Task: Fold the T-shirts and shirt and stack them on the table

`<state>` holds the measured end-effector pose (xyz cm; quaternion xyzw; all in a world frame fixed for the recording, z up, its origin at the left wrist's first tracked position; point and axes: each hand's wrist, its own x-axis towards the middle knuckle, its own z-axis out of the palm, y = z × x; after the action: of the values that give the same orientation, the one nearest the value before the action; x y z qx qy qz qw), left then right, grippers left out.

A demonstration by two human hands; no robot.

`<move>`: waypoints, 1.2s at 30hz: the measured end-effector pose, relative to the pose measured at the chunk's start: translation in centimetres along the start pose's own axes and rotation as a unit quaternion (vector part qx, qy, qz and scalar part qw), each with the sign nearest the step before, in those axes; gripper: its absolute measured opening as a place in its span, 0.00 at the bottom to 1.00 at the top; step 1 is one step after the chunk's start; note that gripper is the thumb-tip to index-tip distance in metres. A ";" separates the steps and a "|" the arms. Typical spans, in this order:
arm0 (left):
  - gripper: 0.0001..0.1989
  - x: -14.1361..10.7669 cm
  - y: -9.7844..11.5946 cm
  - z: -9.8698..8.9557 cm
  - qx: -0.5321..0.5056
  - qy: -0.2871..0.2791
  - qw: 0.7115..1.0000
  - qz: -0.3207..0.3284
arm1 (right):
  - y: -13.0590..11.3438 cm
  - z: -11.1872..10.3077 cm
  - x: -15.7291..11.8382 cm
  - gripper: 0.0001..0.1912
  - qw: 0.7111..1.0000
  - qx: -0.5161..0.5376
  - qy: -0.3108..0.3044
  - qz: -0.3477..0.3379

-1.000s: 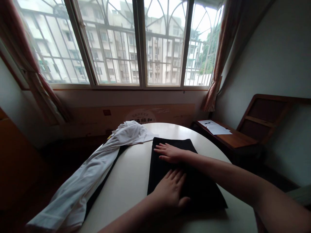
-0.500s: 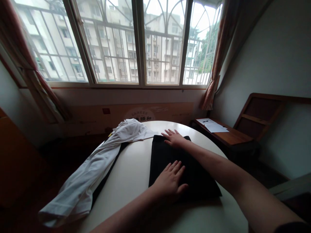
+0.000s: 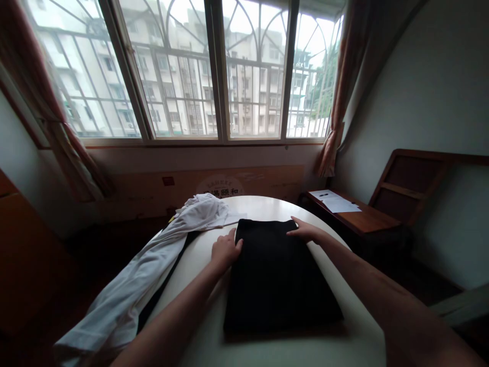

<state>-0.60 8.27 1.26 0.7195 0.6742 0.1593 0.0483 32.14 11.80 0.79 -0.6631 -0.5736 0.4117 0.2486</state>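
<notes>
My L grip is at the black cloth's 11 o'clock edge, thumb on top; R grip at its 1 o'clock corner, prob. to steady both sides evenly. Can't tell if either's pinched shut. Cloth lies flat on the white surface, white garment apart, toward 9-10 o'clock.

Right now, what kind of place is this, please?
It looks like a room in a home, probably in an apartment block. The wide window has tied curtains and faces apartment buildings, and clothes lie on the round white table.
</notes>
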 end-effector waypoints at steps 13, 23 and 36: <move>0.40 11.4 1.1 0.5 -0.185 0.000 0.983 -0.012 | 0.1 -0.4 6.1 0.47 0.968 0.062 0.128 -0.205; 0.42 19.0 0.7 3.7 -0.194 0.024 0.978 -0.077 | -0.5 -0.4 14.4 0.34 0.975 -0.124 0.176 -0.058; 0.09 17.8 2.8 0.3 -0.277 0.048 0.959 -0.041 | -1.0 -0.8 12.5 0.20 0.957 -0.144 0.234 -0.096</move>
<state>2.88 25.65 4.73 0.6411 0.6342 0.3723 0.2195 32.33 24.22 -1.25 -0.7117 -0.6131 0.1321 0.3164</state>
